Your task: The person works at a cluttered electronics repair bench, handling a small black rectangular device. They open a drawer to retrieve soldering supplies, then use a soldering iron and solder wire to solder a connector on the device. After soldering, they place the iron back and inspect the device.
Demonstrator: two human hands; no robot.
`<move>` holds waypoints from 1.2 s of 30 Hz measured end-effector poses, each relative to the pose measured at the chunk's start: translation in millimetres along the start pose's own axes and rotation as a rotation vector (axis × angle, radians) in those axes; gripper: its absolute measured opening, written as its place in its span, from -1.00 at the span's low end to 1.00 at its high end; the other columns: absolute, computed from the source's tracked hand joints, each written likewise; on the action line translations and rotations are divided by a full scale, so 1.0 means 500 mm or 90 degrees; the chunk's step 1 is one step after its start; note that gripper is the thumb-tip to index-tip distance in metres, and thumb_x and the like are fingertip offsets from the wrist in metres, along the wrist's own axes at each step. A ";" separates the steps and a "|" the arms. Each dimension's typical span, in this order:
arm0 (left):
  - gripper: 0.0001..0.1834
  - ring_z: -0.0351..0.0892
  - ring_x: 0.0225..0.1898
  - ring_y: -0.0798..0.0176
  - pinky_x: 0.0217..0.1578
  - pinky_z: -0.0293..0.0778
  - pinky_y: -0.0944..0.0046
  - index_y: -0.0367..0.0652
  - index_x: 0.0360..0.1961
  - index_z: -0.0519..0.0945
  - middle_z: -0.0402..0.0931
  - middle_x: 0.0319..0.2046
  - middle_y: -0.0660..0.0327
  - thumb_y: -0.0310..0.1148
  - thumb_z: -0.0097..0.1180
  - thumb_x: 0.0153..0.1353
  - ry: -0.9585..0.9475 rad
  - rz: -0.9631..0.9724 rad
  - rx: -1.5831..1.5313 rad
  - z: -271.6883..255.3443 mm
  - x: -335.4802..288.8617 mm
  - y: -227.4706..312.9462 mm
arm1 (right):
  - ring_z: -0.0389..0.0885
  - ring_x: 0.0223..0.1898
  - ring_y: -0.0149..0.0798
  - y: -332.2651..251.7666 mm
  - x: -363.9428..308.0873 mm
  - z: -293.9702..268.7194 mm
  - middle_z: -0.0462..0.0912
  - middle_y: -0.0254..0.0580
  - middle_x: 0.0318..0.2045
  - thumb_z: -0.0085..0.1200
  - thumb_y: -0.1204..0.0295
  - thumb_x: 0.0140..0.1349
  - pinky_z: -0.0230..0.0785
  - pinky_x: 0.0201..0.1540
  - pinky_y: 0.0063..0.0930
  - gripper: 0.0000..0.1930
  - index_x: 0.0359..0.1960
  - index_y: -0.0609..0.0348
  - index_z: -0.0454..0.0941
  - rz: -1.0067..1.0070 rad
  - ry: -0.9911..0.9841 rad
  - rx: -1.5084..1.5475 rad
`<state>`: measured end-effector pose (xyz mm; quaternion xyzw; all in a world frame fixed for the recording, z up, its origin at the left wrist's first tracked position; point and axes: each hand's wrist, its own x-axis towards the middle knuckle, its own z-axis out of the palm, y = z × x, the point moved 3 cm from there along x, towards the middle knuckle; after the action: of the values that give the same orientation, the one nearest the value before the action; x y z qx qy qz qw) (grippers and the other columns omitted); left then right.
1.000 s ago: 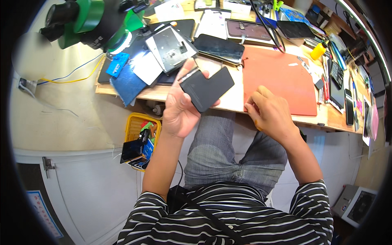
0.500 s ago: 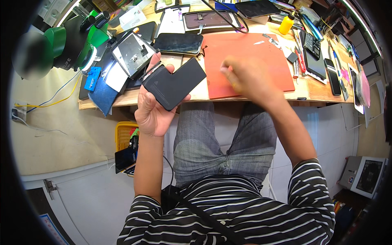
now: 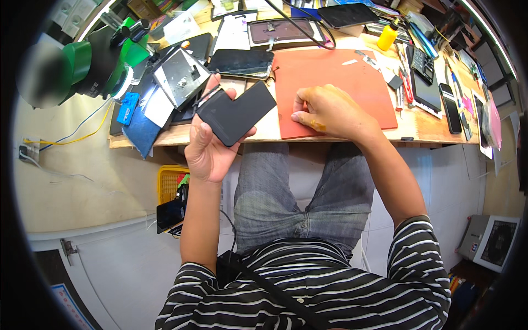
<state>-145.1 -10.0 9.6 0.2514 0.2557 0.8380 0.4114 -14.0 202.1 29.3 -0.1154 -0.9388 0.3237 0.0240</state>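
Note:
My left hand (image 3: pixel 209 154) holds a black L-shaped phone battery (image 3: pixel 239 115) by its edges, the thumb at the near left side and the fingers beneath. The battery is tilted over the table's front edge, its notch facing away from me, with a flex-cable end at its upper left. To its right, my right hand (image 3: pixel 333 111) is closed over the orange mat (image 3: pixel 341 71), with thumb and forefinger curled together. Whatever is in its fingertips, if anything, cannot be made out. A yellowish stain shows near the thumb.
Behind the battery lies a dark phone (image 3: pixel 242 63) beside a stack of opened device parts (image 3: pixel 181 80). A green microscope (image 3: pixel 82 66) stands at left. At right are a yellow bottle (image 3: pixel 388 36), red-handled tweezers (image 3: pixel 407 88), a calculator (image 3: pixel 422 65) and another phone (image 3: pixel 451 110).
My right hand, blurred by motion before, now shows sharply, slightly lower over the mat with its fingers curled in. My left hand keeps its hold on the battery.

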 end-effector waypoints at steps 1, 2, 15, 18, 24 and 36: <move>0.09 0.58 0.27 -0.09 0.07 0.77 -0.20 -0.14 0.62 -0.05 0.44 0.28 0.05 -0.21 0.43 0.27 0.011 0.005 0.016 -0.001 -0.003 0.006 | 0.72 -0.22 0.22 -0.002 0.008 0.006 0.74 0.15 -0.38 0.26 0.32 0.25 0.52 -0.09 0.05 -0.78 -0.31 0.28 0.70 -0.013 0.004 -0.020; 0.07 0.59 0.26 -0.09 0.07 0.77 -0.20 -0.14 0.61 -0.03 0.44 0.27 0.04 -0.19 0.42 0.28 0.009 0.007 0.026 -0.005 -0.005 0.007 | 0.72 -0.23 0.24 0.000 0.009 0.010 0.74 0.16 -0.39 0.25 0.33 0.24 0.53 -0.10 0.05 -0.78 -0.32 0.28 0.70 -0.025 0.009 -0.040; 0.20 0.59 0.23 -0.04 0.06 0.73 -0.27 -0.18 0.65 -0.12 0.48 0.24 -0.06 -0.41 0.44 0.12 -0.053 -0.052 0.022 0.076 0.017 -0.033 | 0.35 -0.64 -0.51 0.046 -0.228 -0.035 0.36 -0.38 -0.73 0.25 0.48 0.19 0.34 -0.46 -0.46 -0.88 -0.43 0.26 0.60 0.177 0.153 0.306; 0.31 0.61 0.21 -0.04 0.02 0.77 -0.21 -0.28 0.64 -0.17 0.48 0.26 -0.12 -0.37 0.51 0.02 -0.016 -0.005 0.211 0.102 -0.009 -0.020 | 0.32 -0.57 -0.60 0.176 -0.395 -0.026 0.38 -0.45 -0.69 0.24 0.48 0.21 0.32 -0.44 -0.54 -0.88 -0.41 0.30 0.62 0.357 0.284 0.328; 0.38 0.70 0.13 -0.02 0.08 0.75 -0.05 -0.33 0.63 -0.18 0.58 0.15 -0.09 -0.30 0.61 0.00 -0.127 -0.048 0.297 0.150 0.050 -0.106 | 0.78 -0.28 -0.15 0.608 -0.564 0.091 0.77 0.00 -0.42 0.37 0.44 0.09 0.55 -0.17 -0.30 -0.79 -0.31 0.36 0.73 0.634 0.310 0.150; 0.30 0.60 0.09 0.26 0.38 0.26 0.16 -0.38 0.59 0.03 0.75 0.01 0.12 -0.38 0.67 -0.06 -0.192 0.061 0.717 0.274 0.070 -0.211 | 0.60 -0.52 -0.51 0.563 -0.619 0.158 0.71 -0.37 -0.50 0.38 0.40 0.29 0.45 -0.43 -0.61 -0.84 -0.23 0.23 0.73 0.525 0.467 0.550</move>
<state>-17.9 104.9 51.5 0.5591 0.5888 0.5454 0.2081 334.0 297.5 -196.6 -0.5439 -0.5369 0.5910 0.2580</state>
